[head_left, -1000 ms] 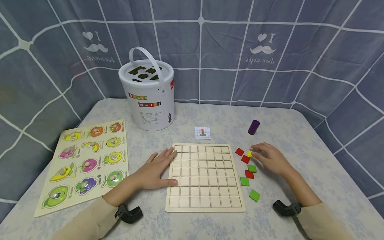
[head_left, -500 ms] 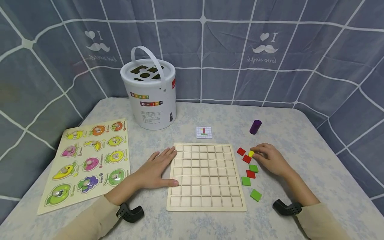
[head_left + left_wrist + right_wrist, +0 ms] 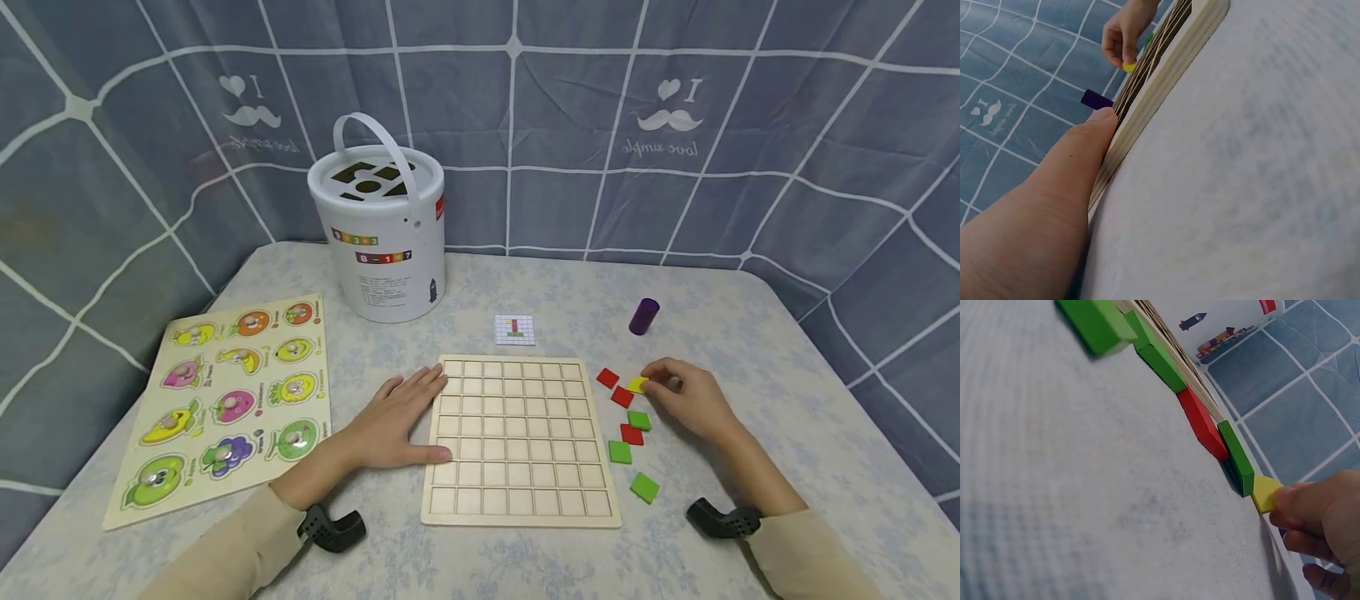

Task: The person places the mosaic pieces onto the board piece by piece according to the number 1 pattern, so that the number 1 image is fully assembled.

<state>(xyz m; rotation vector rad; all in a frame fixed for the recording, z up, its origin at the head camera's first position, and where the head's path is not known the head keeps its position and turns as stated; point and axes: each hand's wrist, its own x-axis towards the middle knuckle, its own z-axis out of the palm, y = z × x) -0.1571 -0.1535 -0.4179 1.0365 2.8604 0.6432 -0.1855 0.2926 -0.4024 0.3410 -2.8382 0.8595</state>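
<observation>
A square wooden grid board (image 3: 521,442) lies in the middle of the table. My left hand (image 3: 393,421) rests at its left edge, fingers straight, thumb and fingertips on the rim. To the right of the board, my right hand (image 3: 690,400) pinches a yellow tile (image 3: 1264,493) with a rounded edge between thumb and fingers. Near it lie several flat square tiles, among them a red tile (image 3: 607,377), a green tile (image 3: 639,421) and another green tile (image 3: 645,487) closest to me. Beyond the board is a small printed pattern card (image 3: 514,330) with coloured squares.
A white lidded bucket (image 3: 386,275) with a handle stands at the back left. Left of my left hand lies a fruit puzzle board (image 3: 225,408). A purple cylinder (image 3: 644,317) is at the back right. A grey-blue checked curtain (image 3: 570,125) hangs behind the table.
The right hand has drawn the yellow tile slightly right, apart from the red tiles, and tilted it. The left hand keeps its place on the board. The whole head view has shifted slightly.
</observation>
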